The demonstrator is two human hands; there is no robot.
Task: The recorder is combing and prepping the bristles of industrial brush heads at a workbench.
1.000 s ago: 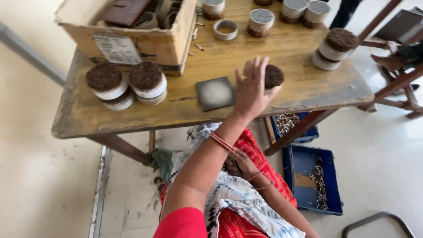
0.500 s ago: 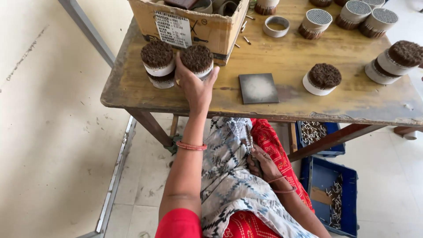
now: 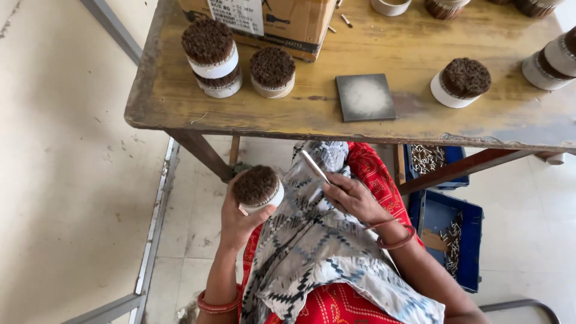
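- Bristle bundle [image 3: 257, 187] sits in the left hand [image 3: 237, 219], held over the lap just near of the table [image 3: 150, 102] edge; the fingers [image 3: 263, 215] wrap its white collar from below, closed around it, bristles facing up.
- Grip covers only the lower rim, so a tilt of the wrist could let the bundle slide out and drop to the tiled floor [image 3: 72, 180] on the left, as I judge it.
- Right hand [image 3: 351, 198] pinches a thin flat metal blade [image 3: 314, 166] between closed fingers, tip pointing up and left toward the bundle. The two are near but apart. A hasty stroke could nick the left thumb, which lies just beside the collar.
- Loose bristles may shed into the patterned cloth [image 3: 312, 252] on the lap if the blade digs too deep.
- Stacked bundles [image 3: 211, 57] stand close to the left corner of the table; a knock from a rising arm could tip them over the edge.
- Blue bins [image 3: 447, 231] of small metal pieces sit under the table to the right, well apart from both hands, so they pose little risk.
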